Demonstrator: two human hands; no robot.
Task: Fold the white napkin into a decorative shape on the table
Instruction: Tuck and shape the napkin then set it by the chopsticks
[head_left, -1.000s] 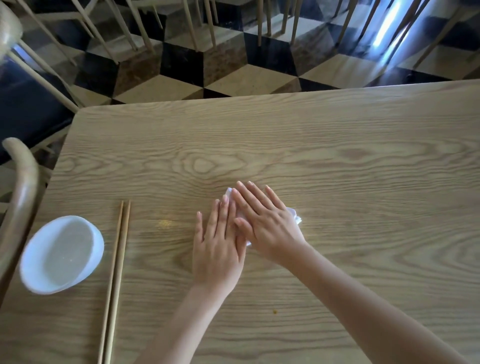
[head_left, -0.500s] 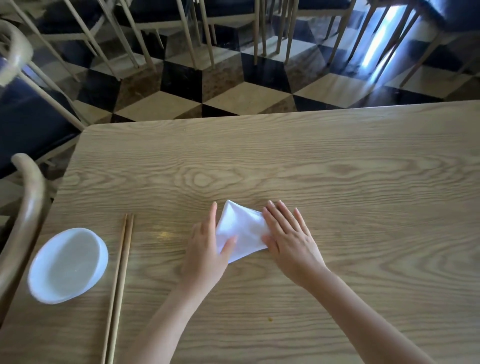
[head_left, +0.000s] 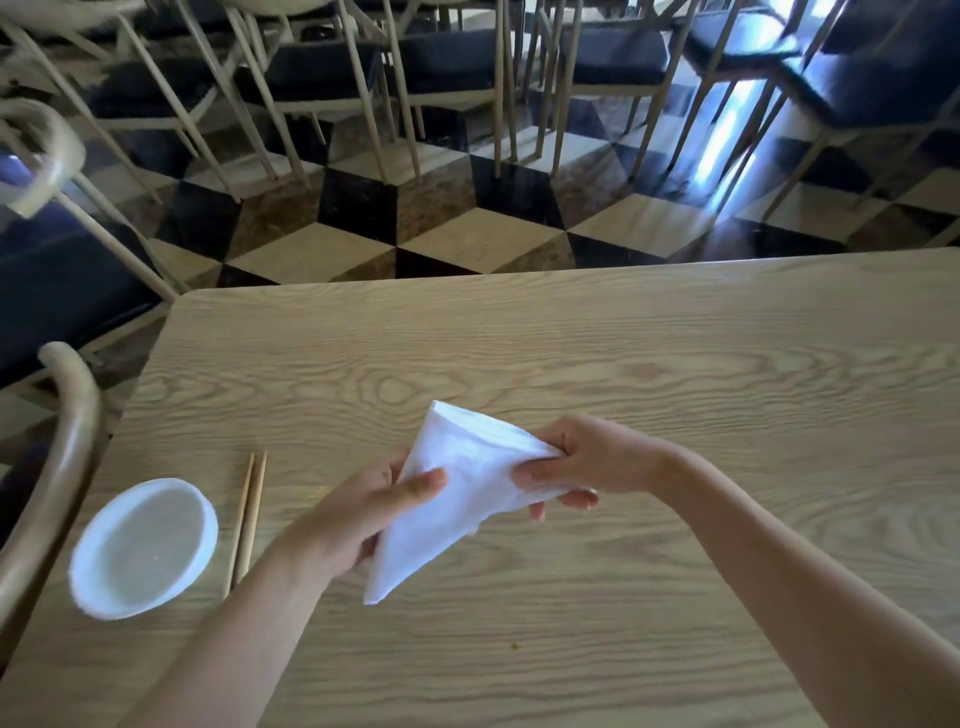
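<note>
Above the middle of the wooden table (head_left: 675, 364), a white napkin (head_left: 457, 499) was held by both bare hands, folded into a long triangle. Its narrow point hung toward seven o'clock, ending near the tabletop, while its broad end rose toward twelve o'clock. Whether the tip touched the wood could not be told.

At the napkin's nine o'clock edge, the left hand (head_left: 358, 519) clasped the cloth, its thumb lying across the front face and its fingers hidden behind the fabric. At the three o'clock corner, the right hand (head_left: 587, 462) pinched a bunched corner, the thumb pressed on the front and the other fingers curled beneath, two fingertips showing below the cloth. Both grips were narrow and closed on the napkin, which spanned the gap between them, so most of its white face lay open between the two thumbs.

Off toward nine o'clock from the hands, a pair of wooden chopsticks (head_left: 248, 519) lay side by side on the table, running roughly from twelve to six. Just beyond them, toward eight o'clock, a small white dish (head_left: 145, 545) sat near the table's edge. Past that edge, a curved wooden chair back (head_left: 62, 447) showed. At twelve o'clock, beyond the table, dark-cushioned chairs (head_left: 447, 67) stood on a chequered floor (head_left: 467, 244).
</note>
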